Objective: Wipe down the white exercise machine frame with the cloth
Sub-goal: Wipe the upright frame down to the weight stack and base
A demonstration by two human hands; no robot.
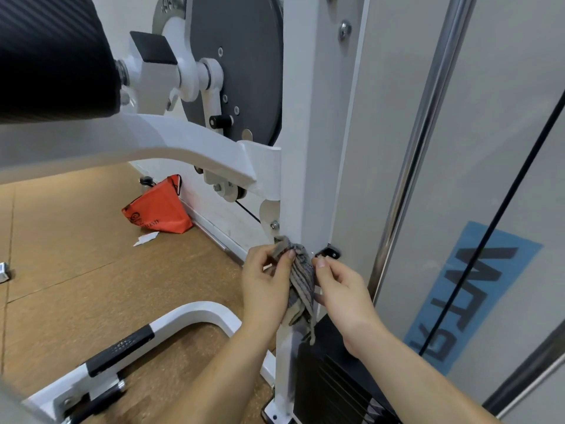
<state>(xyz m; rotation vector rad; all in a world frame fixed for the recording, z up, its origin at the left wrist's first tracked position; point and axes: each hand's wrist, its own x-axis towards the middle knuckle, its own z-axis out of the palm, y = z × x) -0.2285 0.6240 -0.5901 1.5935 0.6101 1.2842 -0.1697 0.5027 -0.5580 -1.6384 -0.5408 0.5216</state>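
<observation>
**Cloth bunched on the post, both hands holding it**

The striped grey cloth [301,286] hangs in a bunch against the lower front of the white upright post [301,179], its long axis running up and down along the post. The left hand [266,280] pinches its upper end from the post's left side. The right hand [342,289] pinches its right edge from the post's right, just below a black bracket [328,252]. Each grip is closed on fabric, and neither is nearer than the other. The next stroke probably follows the post's length, once the cloth is spread flatter.
</observation>
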